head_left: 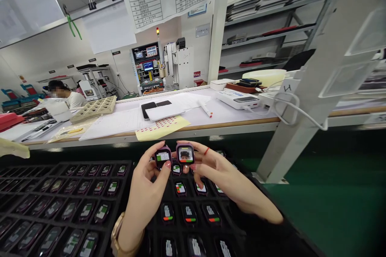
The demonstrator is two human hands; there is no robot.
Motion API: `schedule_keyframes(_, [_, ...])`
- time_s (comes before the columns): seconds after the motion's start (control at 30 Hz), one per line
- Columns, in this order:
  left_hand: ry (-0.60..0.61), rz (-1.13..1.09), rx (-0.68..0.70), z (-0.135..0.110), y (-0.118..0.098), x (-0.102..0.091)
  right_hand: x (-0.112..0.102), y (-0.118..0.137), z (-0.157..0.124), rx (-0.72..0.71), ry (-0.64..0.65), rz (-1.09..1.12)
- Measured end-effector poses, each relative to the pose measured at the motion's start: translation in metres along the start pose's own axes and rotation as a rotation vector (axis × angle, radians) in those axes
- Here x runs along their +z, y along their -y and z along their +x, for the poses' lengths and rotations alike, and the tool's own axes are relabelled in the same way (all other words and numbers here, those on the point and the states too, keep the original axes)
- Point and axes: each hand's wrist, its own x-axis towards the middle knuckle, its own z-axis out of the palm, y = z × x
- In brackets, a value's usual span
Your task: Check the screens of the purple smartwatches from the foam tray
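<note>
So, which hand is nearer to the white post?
Right. The right hand holds a purple-framed smartwatch to the left of the white post; the left hand, holding a second smartwatch, is farther left, beyond the right hand.

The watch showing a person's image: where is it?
Near the head view's centre, that watch is in the right hand, just right of the other watch in the left hand.

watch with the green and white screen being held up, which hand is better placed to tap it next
Probably the left hand: it holds that watch, its thumb at the screen's lower right corner. The right hand is occupied holding the other watch.
</note>
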Motion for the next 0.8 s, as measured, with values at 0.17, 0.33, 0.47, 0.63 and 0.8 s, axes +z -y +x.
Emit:
schedule_keyframes(0.17, [-0.001, 0.009, 0.006, 0.0008, 0.0009, -0.0018, 0.0001, 0.0011, -0.0007, -0.004, 0.000, -0.026])
schedule_keyframes(0.33, [0.061, 0.001, -0.027, 0.0008, -0.0003, -0.0003, -0.0006, -0.0011, -0.0003, -0.008, -0.007, -0.037])
schedule_keyframes(0.47, [0.053, -0.007, -0.029, -0.0005, -0.0028, 0.0008, -0.0004, -0.0001, -0.0003, 0.000, -0.004, -0.026])
schedule_keyframes(0.63, [-0.006, 0.035, -0.004, 0.0006, 0.0003, -0.0004, -0.0006, 0.0018, -0.0012, 0.001, 0.012, -0.020])
schedule_keyframes(0.8, [-0.031, 0.078, 0.002, 0.0021, 0.0037, -0.0009, 0.0004, 0.0027, -0.0020, 0.006, 0.013, -0.023])
